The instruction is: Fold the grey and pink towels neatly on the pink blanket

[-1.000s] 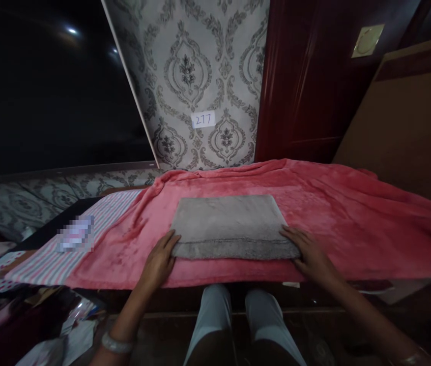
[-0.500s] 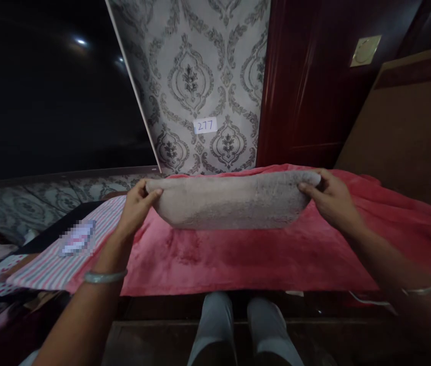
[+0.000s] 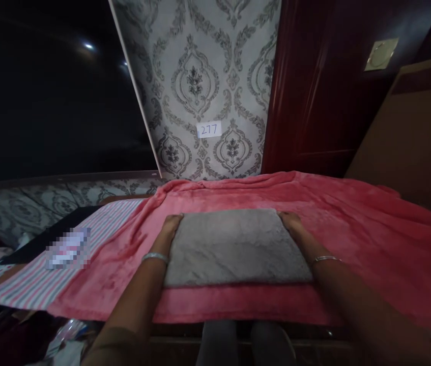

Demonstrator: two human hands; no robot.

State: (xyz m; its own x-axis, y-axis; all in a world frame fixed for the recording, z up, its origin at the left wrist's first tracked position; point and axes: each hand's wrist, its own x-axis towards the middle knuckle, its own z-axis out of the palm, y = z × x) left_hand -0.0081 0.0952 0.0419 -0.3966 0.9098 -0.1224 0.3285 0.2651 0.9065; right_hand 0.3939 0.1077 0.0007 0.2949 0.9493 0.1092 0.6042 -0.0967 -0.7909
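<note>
A grey plush cloth (image 3: pixel 238 249), folded into a rectangle, lies spread over the pink-red blanket (image 3: pixel 234 305) in front of me. My left hand (image 3: pixel 172 223) is at its far left corner, fingers closed on the edge. At the far right corner my right hand (image 3: pixel 290 222) pinches the other end. Parts of the fingers on both hands are hidden by the cloth's edge or turned away from view. Both forearms reach forward along the cloth's sides.
A striped cloth (image 3: pixel 96 223) lies left of the blanket with a blurred-out item (image 3: pixel 68 249) on it. A large black screen (image 3: pixel 47 91) stands behind at left. A card marked 277 (image 3: pixel 209 129) is on the patterned wall. Cardboard (image 3: pixel 421 127) leans at right.
The grey cloth has come down from being held up in the air and now lies flat on the blanket. Both hands moved down and closer together with it.
</note>
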